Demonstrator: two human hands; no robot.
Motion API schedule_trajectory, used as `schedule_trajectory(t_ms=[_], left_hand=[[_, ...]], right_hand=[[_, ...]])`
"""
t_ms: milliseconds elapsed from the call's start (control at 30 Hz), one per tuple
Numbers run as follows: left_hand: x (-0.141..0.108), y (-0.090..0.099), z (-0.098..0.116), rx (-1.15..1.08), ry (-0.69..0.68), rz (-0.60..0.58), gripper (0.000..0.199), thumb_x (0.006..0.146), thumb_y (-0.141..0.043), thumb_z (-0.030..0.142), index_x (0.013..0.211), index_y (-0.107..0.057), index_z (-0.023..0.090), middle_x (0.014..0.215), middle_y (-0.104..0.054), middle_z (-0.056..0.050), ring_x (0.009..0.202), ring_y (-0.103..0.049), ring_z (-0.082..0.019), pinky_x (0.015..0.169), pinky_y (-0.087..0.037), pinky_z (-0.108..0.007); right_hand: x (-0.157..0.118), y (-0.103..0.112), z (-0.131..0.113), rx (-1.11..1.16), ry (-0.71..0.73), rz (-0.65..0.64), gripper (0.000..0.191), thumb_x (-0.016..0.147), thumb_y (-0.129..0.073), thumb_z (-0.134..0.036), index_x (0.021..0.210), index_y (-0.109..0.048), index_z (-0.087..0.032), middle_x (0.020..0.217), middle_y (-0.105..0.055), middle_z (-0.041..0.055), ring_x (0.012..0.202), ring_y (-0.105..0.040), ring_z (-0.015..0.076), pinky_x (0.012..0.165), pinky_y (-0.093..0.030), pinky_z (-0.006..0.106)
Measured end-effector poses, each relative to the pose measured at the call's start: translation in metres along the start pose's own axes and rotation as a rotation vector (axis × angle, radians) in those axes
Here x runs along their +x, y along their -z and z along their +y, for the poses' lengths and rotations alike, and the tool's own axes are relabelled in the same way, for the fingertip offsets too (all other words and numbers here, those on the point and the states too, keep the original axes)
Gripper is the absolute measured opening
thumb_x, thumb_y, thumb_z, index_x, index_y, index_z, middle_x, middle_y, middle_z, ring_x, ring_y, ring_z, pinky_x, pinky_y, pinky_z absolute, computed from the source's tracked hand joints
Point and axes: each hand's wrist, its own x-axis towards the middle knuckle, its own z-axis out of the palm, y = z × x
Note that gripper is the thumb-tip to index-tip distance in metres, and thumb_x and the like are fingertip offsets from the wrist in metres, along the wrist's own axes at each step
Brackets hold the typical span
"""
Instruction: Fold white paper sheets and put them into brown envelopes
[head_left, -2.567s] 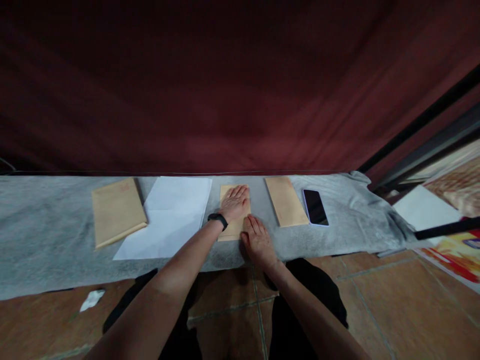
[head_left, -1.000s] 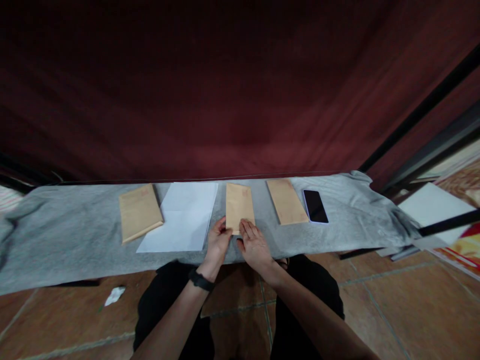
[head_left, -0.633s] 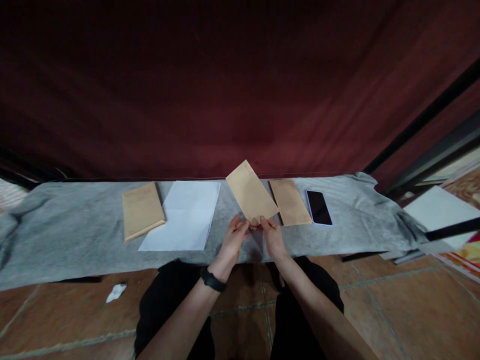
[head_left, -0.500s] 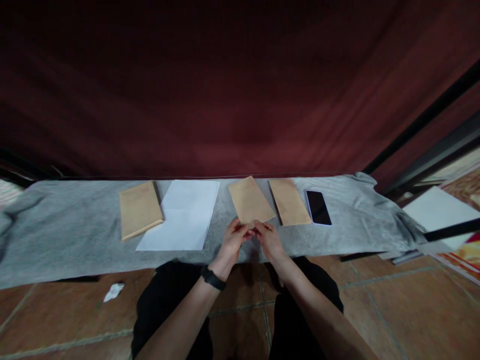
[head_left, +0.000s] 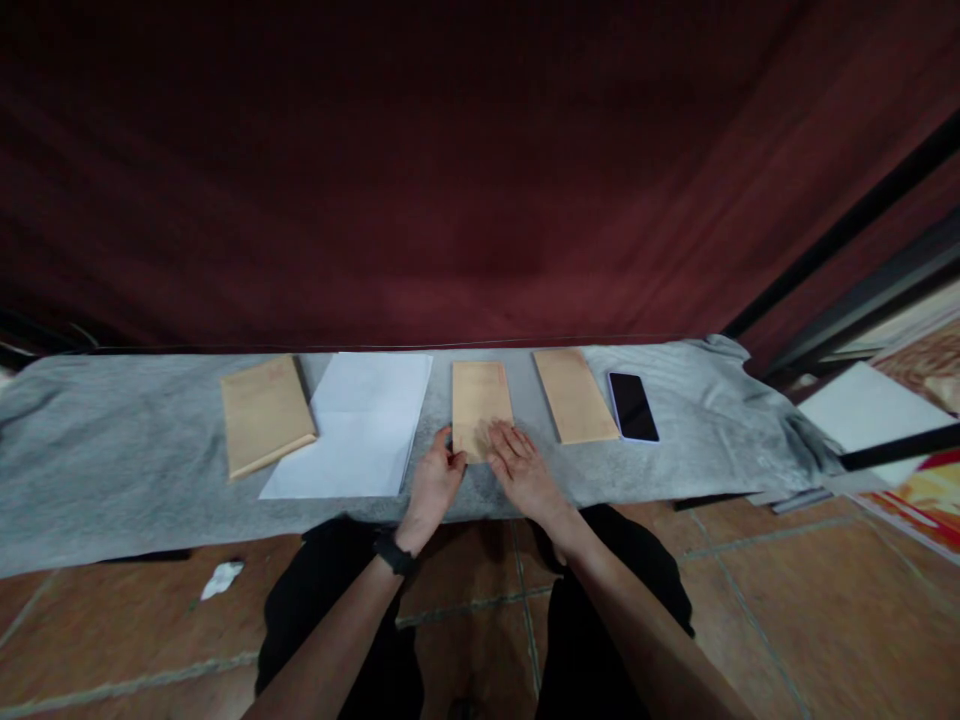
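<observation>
A brown envelope (head_left: 480,395) lies upright on the grey cloth between my hands. My left hand (head_left: 439,475) pinches its lower left corner. My right hand (head_left: 519,465) lies on its lower right part with the fingers stretched out flat. To the right is a second stack of brown envelopes (head_left: 574,397), with a dark-screened phone (head_left: 634,407) beside it. White paper sheets (head_left: 367,425) lie to the left, and a thicker pile of brown envelopes (head_left: 266,417) overlaps their left edge.
The grey cloth (head_left: 135,450) covers a long narrow bench in front of a dark red curtain (head_left: 480,200). A crumpled white scrap (head_left: 223,579) is on the tiled floor. Printed boards and a black bar stand at the far right.
The middle envelope has turned from tilted to nearly straight. My hands have moved apart, the left to its corner, and the right has flattened onto it.
</observation>
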Motion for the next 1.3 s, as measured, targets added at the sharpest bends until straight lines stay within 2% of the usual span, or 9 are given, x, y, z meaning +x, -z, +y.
schedule_trajectory(t_ms=[133, 267, 400, 567, 733, 867, 1000, 1167, 1300], left_hand=[[-0.002, -0.003, 0.011, 0.461, -0.246, 0.103, 0.042, 0.099, -0.043, 0.03, 0.135, -0.059, 0.016, 0.128, -0.063, -0.018, 0.123, -0.059, -0.032, 0.104, -0.046, -0.048], [0.026, -0.026, 0.023, 0.527, -0.553, -0.113, 0.05, 0.104, -0.03, 0.031, 0.148, -0.047, 0.013, 0.157, -0.044, -0.012, 0.151, -0.03, -0.026, 0.123, -0.027, -0.043], [0.069, -0.053, 0.03, 0.668, -0.561, -0.284, 0.054, 0.105, -0.027, 0.035, 0.154, -0.04, 0.016, 0.163, -0.038, -0.007, 0.154, -0.025, -0.022, 0.126, -0.02, -0.041], [0.109, -0.071, 0.04, 0.728, -0.544, -0.3, 0.057, 0.105, -0.023, 0.037, 0.158, -0.033, 0.017, 0.166, -0.031, -0.006, 0.155, -0.022, -0.02, 0.127, -0.014, -0.04], [0.12, -0.073, 0.045, 0.713, -0.519, -0.328, 0.058, 0.105, -0.021, 0.038, 0.158, -0.033, 0.016, 0.167, -0.027, -0.005, 0.156, -0.019, -0.021, 0.127, -0.011, -0.043], [0.097, -0.057, 0.035, 0.69, -0.521, -0.462, 0.056, 0.106, -0.019, 0.038, 0.158, -0.032, 0.022, 0.167, -0.027, -0.002, 0.156, -0.016, -0.022, 0.127, -0.013, -0.046], [0.043, -0.031, 0.01, 0.668, -0.574, -0.533, 0.058, 0.107, -0.016, 0.041, 0.16, -0.027, 0.02, 0.167, -0.026, -0.003, 0.157, -0.014, -0.022, 0.126, -0.015, -0.047], [-0.023, -0.011, -0.009, 0.682, -0.686, -0.423, 0.062, 0.106, -0.026, 0.048, 0.16, -0.025, 0.019, 0.166, -0.027, -0.008, 0.156, -0.017, -0.023, 0.127, -0.011, -0.051], [-0.043, -0.013, -0.005, 0.716, -0.703, -0.314, 0.06, 0.105, -0.033, 0.045, 0.158, -0.032, 0.017, 0.164, -0.031, -0.01, 0.155, -0.022, -0.025, 0.127, -0.011, -0.056]], right_hand=[[-0.012, -0.014, -0.001, -0.26, 0.088, -0.056, 0.058, 0.103, -0.047, -0.04, 0.155, -0.039, -0.016, 0.162, -0.034, 0.014, 0.15, -0.034, 0.0269, 0.124, -0.026, 0.05], [-0.013, -0.016, 0.001, -0.329, 0.096, -0.092, 0.057, 0.104, -0.046, -0.042, 0.15, -0.046, -0.01, 0.158, -0.041, 0.0169, 0.149, -0.036, 0.0285, 0.124, -0.025, 0.049], [-0.009, -0.016, 0.003, -0.351, 0.061, -0.142, 0.057, 0.104, -0.045, -0.046, 0.143, -0.054, -0.007, 0.152, -0.05, 0.018, 0.148, -0.038, 0.0284, 0.125, -0.024, 0.047], [-0.007, -0.014, 0.003, -0.349, 0.072, -0.157, 0.064, 0.104, -0.044, -0.048, 0.152, -0.042, -0.006, 0.159, -0.039, 0.017, 0.149, -0.036, 0.0281, 0.125, -0.023, 0.047], [-0.009, -0.011, 0.002, -0.319, 0.085, -0.157, 0.064, 0.103, -0.046, -0.045, 0.154, -0.038, -0.007, 0.161, -0.035, 0.016, 0.149, -0.035, 0.0285, 0.124, -0.024, 0.047], [-0.007, -0.004, 0.005, -0.24, 0.073, -0.171, 0.055, 0.101, -0.051, -0.038, 0.149, -0.048, -0.011, 0.155, -0.048, 0.0156, 0.147, -0.04, 0.0268, 0.123, -0.026, 0.047], [0.0, 0.008, 0.009, -0.119, -0.01, -0.122, 0.04, 0.099, -0.048, -0.021, 0.136, -0.059, -0.016, 0.14, -0.062, 0.0123, 0.131, -0.055, 0.0227, 0.112, -0.041, 0.04], [0.009, 0.01, 0.01, -0.147, -0.228, 0.059, 0.035, 0.095, -0.047, -0.017, 0.125, -0.064, -0.012, 0.118, -0.067, 0.0169, 0.113, -0.061, 0.0269, 0.099, -0.049, 0.04], [0.018, 0.003, 0.009, -0.099, -0.357, 0.065, 0.022, 0.092, -0.053, -0.017, 0.107, -0.068, -0.017, 0.103, -0.069, 0.0115, 0.097, -0.065, 0.0231, 0.092, -0.051, 0.035]])
